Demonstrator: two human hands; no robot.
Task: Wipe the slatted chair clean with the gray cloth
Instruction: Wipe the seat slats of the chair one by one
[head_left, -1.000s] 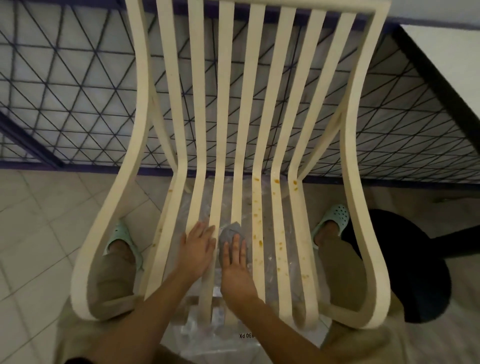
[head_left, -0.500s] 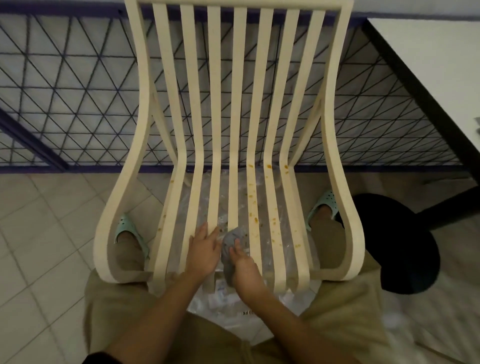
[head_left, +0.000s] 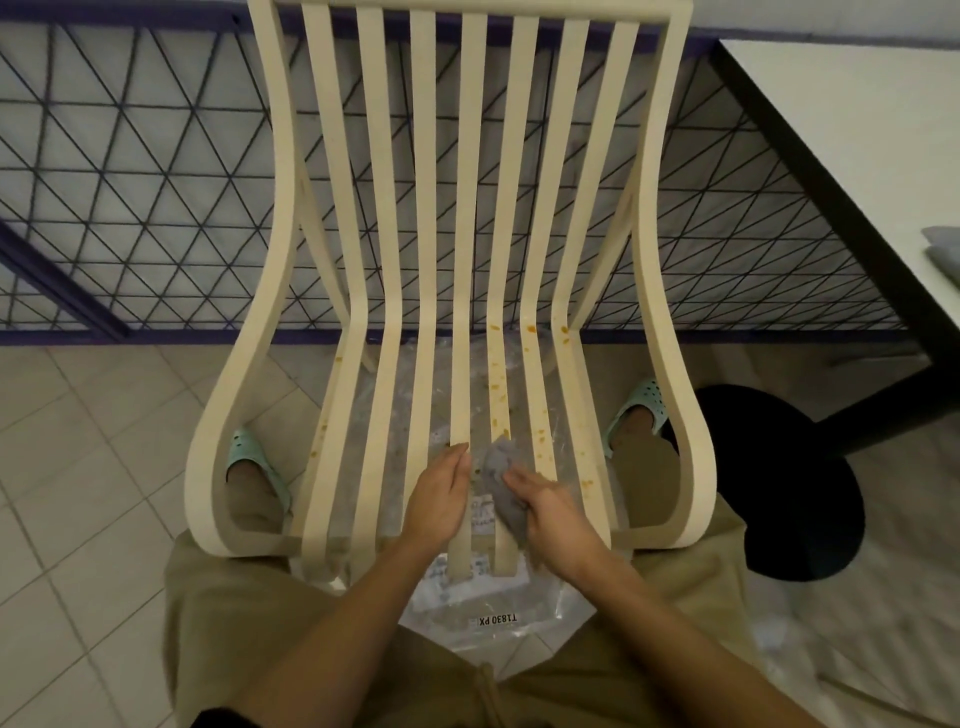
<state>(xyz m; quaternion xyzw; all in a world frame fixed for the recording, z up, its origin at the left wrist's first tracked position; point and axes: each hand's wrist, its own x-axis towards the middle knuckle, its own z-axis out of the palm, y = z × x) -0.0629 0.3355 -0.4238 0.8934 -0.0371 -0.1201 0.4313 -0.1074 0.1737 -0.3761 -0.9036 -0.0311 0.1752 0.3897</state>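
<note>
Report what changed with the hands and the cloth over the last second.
The right hand, which lay flat on the gray cloth, has curled its fingers and now grips the cloth bunched on the slats. The left hand stays resting flat on the slatted chair; orange stains remain.

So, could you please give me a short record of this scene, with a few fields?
chair: cream slatted chair, facing the person
cloth: gray cloth, bunched on a middle seat slat
right hand: right hand grips the cloth against the slat
left hand: left hand rests flat on the neighbouring slats, fingers straight
stains: orange spots on slats right of centre, beyond the cloth; not yet wiped
under chair: clear plastic sheet
nearby: white table and black stool to the right
</note>
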